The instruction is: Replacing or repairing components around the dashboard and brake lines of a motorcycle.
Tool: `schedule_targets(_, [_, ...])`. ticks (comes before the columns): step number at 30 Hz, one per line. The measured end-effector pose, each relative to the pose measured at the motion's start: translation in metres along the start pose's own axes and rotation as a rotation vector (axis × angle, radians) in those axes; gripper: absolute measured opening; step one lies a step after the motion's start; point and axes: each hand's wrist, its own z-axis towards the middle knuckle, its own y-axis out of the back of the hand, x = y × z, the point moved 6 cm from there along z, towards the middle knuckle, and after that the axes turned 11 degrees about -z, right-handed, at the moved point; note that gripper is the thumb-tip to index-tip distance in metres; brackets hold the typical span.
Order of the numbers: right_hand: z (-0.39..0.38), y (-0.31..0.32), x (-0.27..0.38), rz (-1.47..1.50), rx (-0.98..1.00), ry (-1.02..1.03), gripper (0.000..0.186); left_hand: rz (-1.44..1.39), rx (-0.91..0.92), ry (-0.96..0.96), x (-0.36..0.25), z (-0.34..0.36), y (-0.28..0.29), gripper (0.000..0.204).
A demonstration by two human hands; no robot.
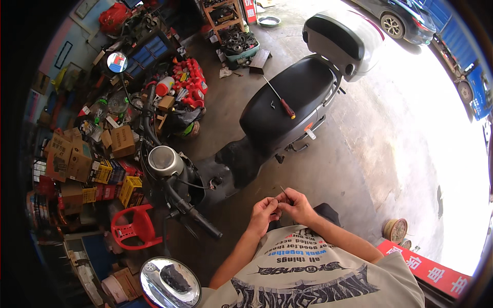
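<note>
In front of my chest, my left hand (264,214) and my right hand (299,207) meet with fingers pinched together. A thin dark sliver (283,190) sticks up from the fingertips of my right hand; its kind is too small to tell. What my left fingers pinch is hidden. Beyond my hands stands a scooter with a black seat (287,95). A screwdriver (288,108) with a red and yellow handle lies on that seat, beside a small bent metal piece (272,104). The scooter's handlebar (192,211) reaches toward me on the left.
A round mirror (170,282) rises at lower left, near a red plastic chair (134,228). Cardboard boxes (69,154) and red bottles (191,82) crowd the left side. A grey-white top case (341,43) sits behind the seat. Cars (400,20) stand outside.
</note>
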Motion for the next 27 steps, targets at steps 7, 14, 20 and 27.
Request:
schedule_targets(7, [0.03, 0.04, -0.039, 0.066, 0.072, 0.016, 0.019, -0.028, -0.078, -0.02, 0.012, 0.047, -0.026, 0.013])
schedule_targets(14, [0.053, 0.17, -0.065, -0.155, 0.093, 0.108, 0.022, 0.103, -0.229, -0.091, 0.032, 0.132, -0.082, 0.009])
schedule_targets(20, [0.028, 0.329, -0.15, -0.275, -0.091, -0.167, 0.022, 0.512, -0.325, -0.34, -0.002, 0.192, -0.16, 0.015])
schedule_targets(27, [0.0, 0.406, -0.197, -0.192, -0.343, -0.372, 0.022, 0.707, -0.387, -0.461, -0.068, 0.244, -0.155, 0.017])
